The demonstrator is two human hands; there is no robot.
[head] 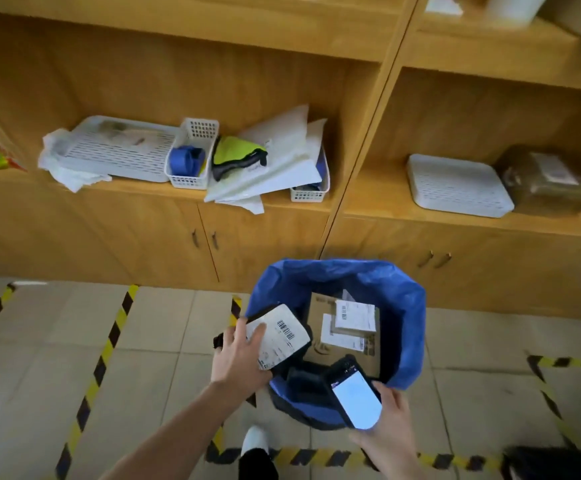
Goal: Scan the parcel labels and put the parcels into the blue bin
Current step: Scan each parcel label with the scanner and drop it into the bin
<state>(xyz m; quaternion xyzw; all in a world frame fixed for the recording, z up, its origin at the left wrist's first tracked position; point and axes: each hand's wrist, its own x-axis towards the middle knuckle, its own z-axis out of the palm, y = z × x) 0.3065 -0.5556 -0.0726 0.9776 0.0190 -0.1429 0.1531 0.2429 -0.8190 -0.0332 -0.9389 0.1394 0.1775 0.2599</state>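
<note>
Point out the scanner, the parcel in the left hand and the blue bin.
scanner (356, 400): head view, on its lit screen.
parcel (280, 337): head view, on its white barcode label.
blue bin (408, 327): head view, on the right wall of its liner.

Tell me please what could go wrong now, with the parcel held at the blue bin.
1. The left hand holds the parcel over the left rim of the blue bin, not over its middle. If released here, it may catch the rim and fall outside.
2. The right hand holds the scanner above the bin's opening. A slip could drop it inside, onto the cardboard box.
</note>
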